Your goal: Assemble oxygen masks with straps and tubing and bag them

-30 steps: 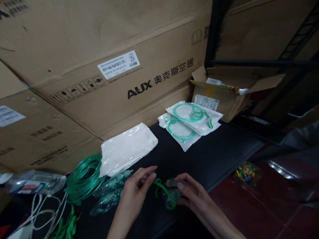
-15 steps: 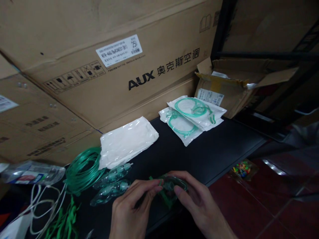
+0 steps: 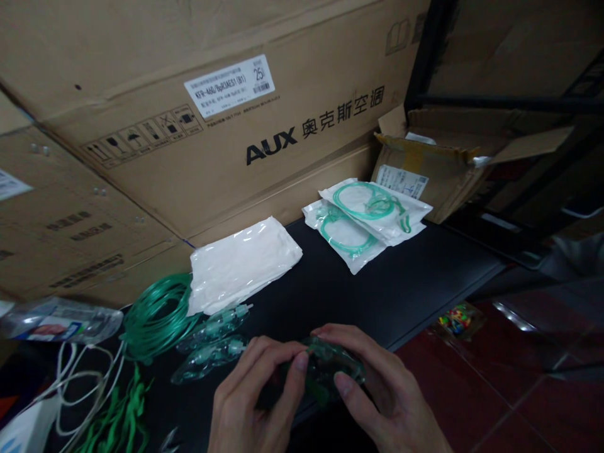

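Held thing: clear green-tinted plastic mask point(image 3: 330, 371), pinched between both hands, over the black table's point(image 3: 401, 296) near edge.
Left hand point(image 3: 255, 402): fingers curled on mask's left end.
Right hand point(image 3: 377, 390): cupped round its right end.
Long axis: runs left-right, hand to hand.
Nearer hand: neither; shared grip.

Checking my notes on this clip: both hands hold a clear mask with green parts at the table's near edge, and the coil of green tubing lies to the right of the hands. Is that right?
Not quite. The head view shows the coil of green tubing to the left of the hands, not the right. The rest stands: the left hand and right hand hold the clear mask with green parts at the near edge of the table.
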Tool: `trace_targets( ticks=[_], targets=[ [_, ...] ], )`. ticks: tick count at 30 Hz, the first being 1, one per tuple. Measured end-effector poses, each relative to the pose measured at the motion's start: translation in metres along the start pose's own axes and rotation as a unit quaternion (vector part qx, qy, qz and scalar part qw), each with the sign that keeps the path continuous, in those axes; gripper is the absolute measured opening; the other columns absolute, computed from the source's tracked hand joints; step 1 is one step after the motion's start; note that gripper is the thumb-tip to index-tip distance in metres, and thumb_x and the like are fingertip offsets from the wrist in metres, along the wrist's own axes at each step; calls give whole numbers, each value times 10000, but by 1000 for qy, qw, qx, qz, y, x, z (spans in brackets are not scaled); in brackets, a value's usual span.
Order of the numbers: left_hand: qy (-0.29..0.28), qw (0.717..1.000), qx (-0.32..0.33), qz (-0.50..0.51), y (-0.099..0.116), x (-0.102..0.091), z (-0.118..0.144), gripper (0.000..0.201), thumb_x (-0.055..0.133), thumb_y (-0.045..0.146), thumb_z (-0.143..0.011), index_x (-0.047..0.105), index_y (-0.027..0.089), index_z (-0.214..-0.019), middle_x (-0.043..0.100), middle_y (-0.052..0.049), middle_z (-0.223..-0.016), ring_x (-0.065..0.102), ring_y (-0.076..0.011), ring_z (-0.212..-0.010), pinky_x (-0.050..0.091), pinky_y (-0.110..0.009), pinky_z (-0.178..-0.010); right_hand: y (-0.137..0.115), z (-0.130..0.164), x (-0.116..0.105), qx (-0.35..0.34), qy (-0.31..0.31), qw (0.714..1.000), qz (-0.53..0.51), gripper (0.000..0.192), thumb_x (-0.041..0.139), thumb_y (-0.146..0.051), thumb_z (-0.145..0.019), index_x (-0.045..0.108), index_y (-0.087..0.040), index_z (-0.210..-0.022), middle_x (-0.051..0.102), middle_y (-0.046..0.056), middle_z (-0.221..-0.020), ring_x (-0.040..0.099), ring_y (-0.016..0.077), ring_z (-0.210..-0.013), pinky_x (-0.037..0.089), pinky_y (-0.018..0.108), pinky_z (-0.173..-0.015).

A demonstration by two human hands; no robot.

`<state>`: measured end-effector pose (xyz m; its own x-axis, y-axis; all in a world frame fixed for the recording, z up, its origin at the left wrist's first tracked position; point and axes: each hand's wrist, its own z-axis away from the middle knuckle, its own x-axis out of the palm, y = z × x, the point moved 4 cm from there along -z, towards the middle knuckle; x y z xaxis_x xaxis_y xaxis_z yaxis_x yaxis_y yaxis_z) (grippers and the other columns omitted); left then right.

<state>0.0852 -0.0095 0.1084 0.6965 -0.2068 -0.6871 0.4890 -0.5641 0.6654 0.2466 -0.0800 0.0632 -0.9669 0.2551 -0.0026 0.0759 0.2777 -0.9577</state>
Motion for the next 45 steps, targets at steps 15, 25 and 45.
trace_targets(
  ticks=[15, 25, 45],
  targets=[
    [-28, 995, 64, -68, -1, -2, -1, 103, 654, 221, -955, 728, 267, -898, 696, 40, -739, 646, -126, -606, 581, -227, -708, -4, 4, -2, -107, -33, 984, 136, 550, 613, -53, -883, 647, -339, -1351, 713, 42, -1349, 696, 218, -1221, 587, 341, -1036],
    [-38, 995, 64, -69, -6, 0, 1, 90, 679, 229, -949, 742, 293, -940, 767, 53, -808, 714, -141, -664, 592, -238, -727, 1, 9, -3, -173, -88, 962, 190, 715, 608, 2, -847, 506, -323, -1476, 676, 75, -1409, 594, 257, -1362, 565, 411, -1085],
    [-63, 878, -296, 372, -38, 28, 26, 423, 901, 549, -701, 804, 243, -977, 834, -32, -834, 781, -228, -849, 584, -262, -794, 16, 14, 0, -85, -53, 994, 34, 451, 595, -140, -982, 600, -388, -1358, 760, -2, -1278, 671, 185, -1267, 548, 295, -1065]
  ],
)
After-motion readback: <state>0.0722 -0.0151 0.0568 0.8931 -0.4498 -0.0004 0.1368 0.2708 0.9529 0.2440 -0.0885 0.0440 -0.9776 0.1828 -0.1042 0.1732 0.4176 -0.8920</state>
